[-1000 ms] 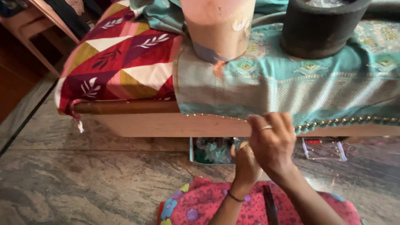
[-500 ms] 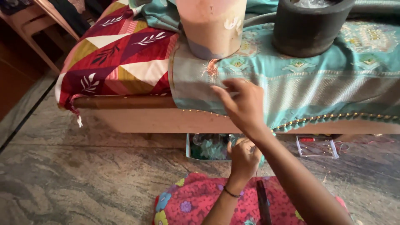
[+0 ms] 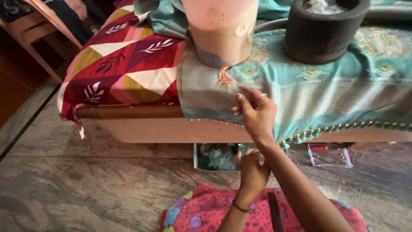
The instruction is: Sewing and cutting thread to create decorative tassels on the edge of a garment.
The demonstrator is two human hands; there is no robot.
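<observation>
Nearest, a pink floral cloth (image 3: 201,217) across the lap, with a dark strip (image 3: 274,210) lying on it beside the right forearm

Just above, the left hand (image 3: 252,169), thin bangle (image 3: 240,207) at the wrist, fingers curled close together near the lower hem of the sari; whether anything is pinched there, cannot tell (thumb and fingertips turned away from the camera)

Behind that hand, on the stone floor (image 3: 86,189) under the bench, a small box (image 3: 219,157) of greenish bits, and off to the right a clear plastic case (image 3: 330,155)

Higher up, the right hand (image 3: 256,112), ring on one finger, pressed against the teal sari (image 3: 309,99) where it drapes over the edge of the wooden bench (image 3: 141,124); fingers bunched narrow, tips pinching the cloth just below an orange embroidered motif (image 3: 224,78)

Along the sari's lower edge, a beaded trim (image 3: 343,128) hanging to the right of the wrist

To the left on the bench, touching the sari's grey end, a red, yellow and white patterned sheet (image 3: 120,68) with leaf prints, tassel dangling at its corner

Further back, weighing the sari down, a pinkish pot (image 3: 221,30) directly above the motif, and to its right a dark stone mortar (image 3: 324,30) with something pale inside

Farthest, at top left, part of a wooden chair (image 3: 38,25)
</observation>
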